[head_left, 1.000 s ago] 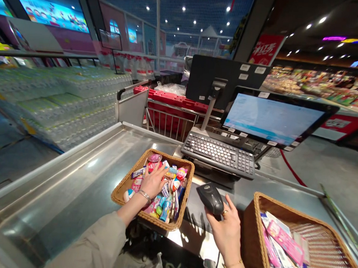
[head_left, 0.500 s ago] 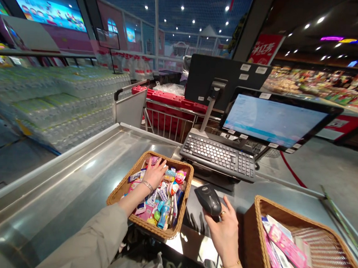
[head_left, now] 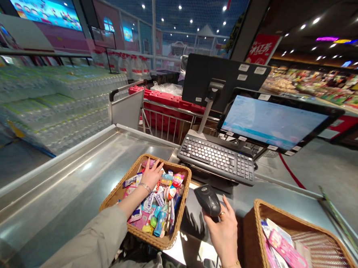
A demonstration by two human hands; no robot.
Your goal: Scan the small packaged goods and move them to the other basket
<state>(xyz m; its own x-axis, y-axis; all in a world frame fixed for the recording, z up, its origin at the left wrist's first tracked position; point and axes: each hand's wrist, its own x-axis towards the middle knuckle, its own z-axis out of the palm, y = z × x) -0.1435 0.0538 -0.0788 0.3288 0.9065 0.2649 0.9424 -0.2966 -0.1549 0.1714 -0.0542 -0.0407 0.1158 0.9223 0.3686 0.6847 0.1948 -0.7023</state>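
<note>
My left hand point(head_left: 151, 174) reaches into the far end of a wicker basket point(head_left: 114, 195) heaped with colourful small snack packets point(head_left: 159, 205). Its fingers curl down onto the packets at the back; what they grip is hidden. My right hand point(head_left: 224, 231) holds a black handheld barcode scanner point(head_left: 208, 199) above the steel counter, between the two baskets, its head pointing up and left.
A second wicker basket point(head_left: 327, 236) with pink and blue packets stands at the right. Behind are a black keyboard point(head_left: 217, 157), a tilted touchscreen point(head_left: 273, 121) and a customer display point(head_left: 221, 78). A steel checkout counter point(head_left: 73, 184) stretches left; a cart with red baskets point(head_left: 168, 105) stands beyond.
My left hand has slid further toward the back of the left basket. The right hand with the scanner has stayed almost still. The view has shifted slightly.
</note>
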